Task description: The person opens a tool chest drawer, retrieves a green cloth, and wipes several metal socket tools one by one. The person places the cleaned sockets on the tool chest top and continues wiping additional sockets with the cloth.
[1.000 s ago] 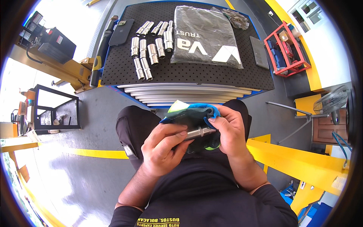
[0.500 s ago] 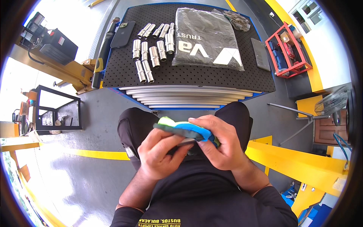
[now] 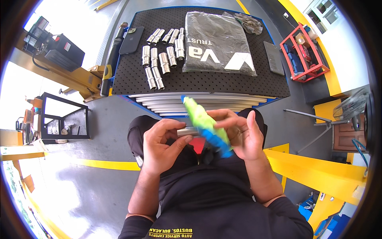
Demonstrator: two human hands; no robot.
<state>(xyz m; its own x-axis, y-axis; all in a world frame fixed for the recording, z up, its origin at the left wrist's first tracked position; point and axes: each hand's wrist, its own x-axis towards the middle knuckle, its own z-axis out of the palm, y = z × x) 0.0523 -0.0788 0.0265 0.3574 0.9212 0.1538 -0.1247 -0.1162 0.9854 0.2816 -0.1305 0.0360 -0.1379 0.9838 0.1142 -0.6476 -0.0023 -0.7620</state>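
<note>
In front of my lap, my left hand [image 3: 162, 144] is closed on a shiny metal socket [image 3: 187, 132], gripping it between thumb and fingers. Its right end meets the lime-green and blue cloth [image 3: 202, 119], which is smeared by motion. My right hand [image 3: 243, 133] has its fingers on the cloth's right side, with the thumb raised away from it. Ahead, on the black perforated top of the tool cabinet [image 3: 223, 84], several chrome deep sockets [image 3: 164, 63] lie grouped in rough rows, left of a plastic-wrapped black package [image 3: 217, 36].
A dark phone [image 3: 131, 40] lies at the cabinet's left, beside a long-handled tool [image 3: 113, 59] along the edge. Another flat dark device [image 3: 273, 58] and a crumpled grey glove [image 3: 250, 24] lie right. A red frame cart [image 3: 304, 53] and yellow beam [image 3: 314, 167] stand right.
The cloth, earlier bunched between both hands over what they held, has swung up and unfolded in my right hand. The socket in my left hand now shows. My right thumb has lifted.
</note>
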